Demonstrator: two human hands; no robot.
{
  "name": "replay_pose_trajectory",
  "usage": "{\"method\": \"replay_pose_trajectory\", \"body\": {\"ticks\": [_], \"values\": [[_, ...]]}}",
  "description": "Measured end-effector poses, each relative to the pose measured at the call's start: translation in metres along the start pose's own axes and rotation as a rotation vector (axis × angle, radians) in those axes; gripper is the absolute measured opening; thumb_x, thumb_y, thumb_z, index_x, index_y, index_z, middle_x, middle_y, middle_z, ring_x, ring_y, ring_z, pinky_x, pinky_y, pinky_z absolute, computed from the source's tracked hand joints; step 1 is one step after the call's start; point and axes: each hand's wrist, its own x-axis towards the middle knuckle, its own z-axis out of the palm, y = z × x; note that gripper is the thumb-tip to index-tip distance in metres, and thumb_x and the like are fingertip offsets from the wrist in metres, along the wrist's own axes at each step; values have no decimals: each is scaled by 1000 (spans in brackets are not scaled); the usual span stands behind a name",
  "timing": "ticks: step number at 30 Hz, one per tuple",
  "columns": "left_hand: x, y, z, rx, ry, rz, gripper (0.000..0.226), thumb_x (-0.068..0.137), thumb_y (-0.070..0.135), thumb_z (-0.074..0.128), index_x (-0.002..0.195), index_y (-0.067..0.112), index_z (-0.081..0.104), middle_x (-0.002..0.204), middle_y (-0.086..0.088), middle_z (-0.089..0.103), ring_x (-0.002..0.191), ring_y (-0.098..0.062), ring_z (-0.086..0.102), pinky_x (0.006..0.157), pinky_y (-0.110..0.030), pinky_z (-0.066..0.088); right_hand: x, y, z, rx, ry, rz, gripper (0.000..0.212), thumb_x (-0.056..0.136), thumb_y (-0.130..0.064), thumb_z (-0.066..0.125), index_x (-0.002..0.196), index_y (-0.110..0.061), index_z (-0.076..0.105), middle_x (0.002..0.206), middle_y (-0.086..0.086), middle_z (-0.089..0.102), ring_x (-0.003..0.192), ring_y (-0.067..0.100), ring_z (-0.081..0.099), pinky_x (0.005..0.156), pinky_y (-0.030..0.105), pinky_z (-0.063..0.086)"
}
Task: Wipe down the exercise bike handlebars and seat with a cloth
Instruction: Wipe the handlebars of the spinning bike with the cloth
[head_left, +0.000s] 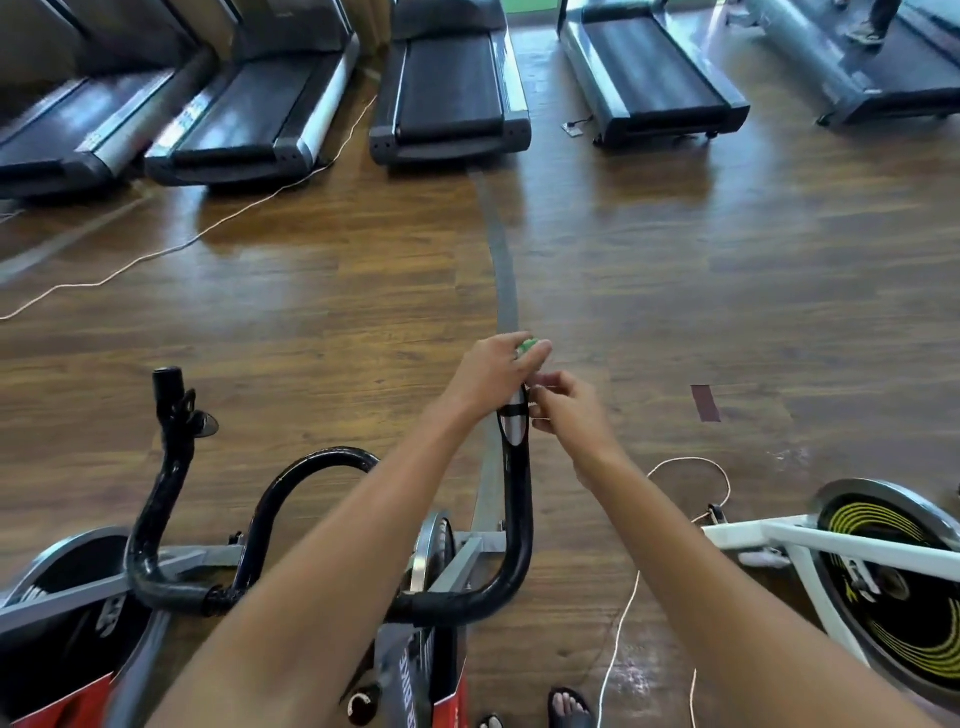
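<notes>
Left grip (493, 374) on handlebars (514, 499), wood floor (311, 291), treadmills (449, 83)

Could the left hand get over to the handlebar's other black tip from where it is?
Probably yes. The left hand grips a green cloth at the right handlebar end; only open air separates it from the left tip.

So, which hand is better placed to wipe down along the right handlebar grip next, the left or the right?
Left, probably. The left hand already grips the green cloth over the tip of the right handlebar. The right hand only touches the bar's side with curled fingers.
</notes>
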Motion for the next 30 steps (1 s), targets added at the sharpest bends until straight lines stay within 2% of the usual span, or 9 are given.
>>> {"method": "replay_pose_trajectory", "body": {"ticks": [3, 5, 7, 11, 15, 20, 25, 28, 30], "values": [[-20, 0, 15, -573, 211, -235, 45, 101, 52, 44, 86, 15, 66, 77, 1, 65, 69, -15, 59, 68, -33, 47, 2, 0, -6, 1, 6, 0, 17, 98, -10, 53, 94, -22, 63, 90, 0, 65, 74, 12, 59, 73, 30, 50], [-31, 1, 26, -713, 315, -282, 55, 102, 56, 36, 88, 9, 62, 75, -2, 60, 67, -13, 56, 67, -30, 45, 2, -1, -8, -8, -5, -18, 15, 98, -13, 53, 97, -23, 65, 92, -1, 66, 76, 11, 61, 76, 30, 52], [-42, 2, 35, -734, 353, -274, 57, 104, 54, 30, 97, 7, 63, 82, -1, 63, 73, -10, 60, 71, -25, 47, 1, -2, -5, -28, -29, -54, 15, 94, -19, 56, 104, -22, 67, 95, -2, 71, 84, 12, 67, 81, 34, 56], [-86, -8, 59, -688, 301, -326, 39, 102, 59, 24, 107, 40, 58, 102, 20, 63, 93, 15, 57, 87, -14, 44, -4, 0, 3, -104, 12, -124, 23, 89, -31, 63, 110, -25, 69, 99, -5, 72, 96, 12, 68, 90, 43, 56], [-80, -14, 50, -680, 224, -352, 48, 102, 59, 24, 125, 27, 52, 113, 17, 58, 107, 1, 55, 91, -24, 38, -4, -2, 5, -138, 37, -165, 19, 94, -29, 65, 111, -22, 66, 99, -4, 69, 94, 12, 66, 89, 41, 57], [-76, -15, 60, -674, 297, -302, 65, 94, 73, 25, 121, 23, 57, 114, 2, 65, 110, -13, 61, 96, -35, 48, 2, -6, 10, -202, 56, -237, 27, 94, -16, 63, 120, -22, 65, 107, -1, 66, 101, 17, 65, 91, 37, 55], [-124, -43, 81, -793, 30, -558, 66, 94, 71, 29, 123, 19, 58, 119, -3, 65, 113, -27, 61, 95, -44, 50, 4, -8, 12, -181, 69, -215, 28, 92, -14, 63, 118, -23, 68, 98, -9, 66, 100, 16, 65, 95, 40, 53], [-100, -24, 63, -741, 108, -477, 51, 103, 55, 28, 121, 15, 55, 109, 0, 62, 97, -13, 59, 78, -28, 46, 2, -8, 15, -181, 93, -210, 30, 92, -15, 62, 120, -22, 68, 103, -5, 66, 102, 17, 65, 95, 41, 53], [-103, -21, 67, -692, 115, -490, 54, 100, 61, 29, 108, 13, 53, 94, -6, 59, 84, -21, 59, 75, -37, 47, 1, -7, 17, -190, 102, -200, 29, 93, -17, 62, 120, -24, 67, 103, -6, 66, 103, 18, 64, 96, 42, 52]]}}
